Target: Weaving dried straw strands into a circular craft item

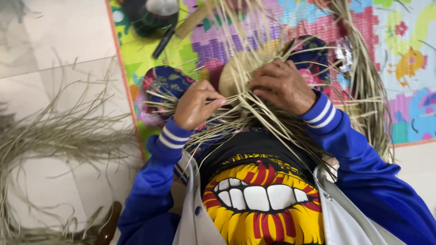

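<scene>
The woven straw piece (236, 75) sits on my lap, just above the middle of the view, a rounded tan dome with loose strands fanning out from it toward six and nine o'clock. My right hand (281, 86) lies directly on it at its three o'clock side, fingers curled down and pressing the weave. My left hand (196, 105) is at its eight o'clock, just beside it, fingers pinched shut on a few straw strands (229, 100) whose long axis runs from nine toward three o'clock into the dome. So the right hand is nearer. Beyond lie the colourful mat (408, 41) at twelve and a loose straw bundle (50, 131) on the floor at nine.
</scene>
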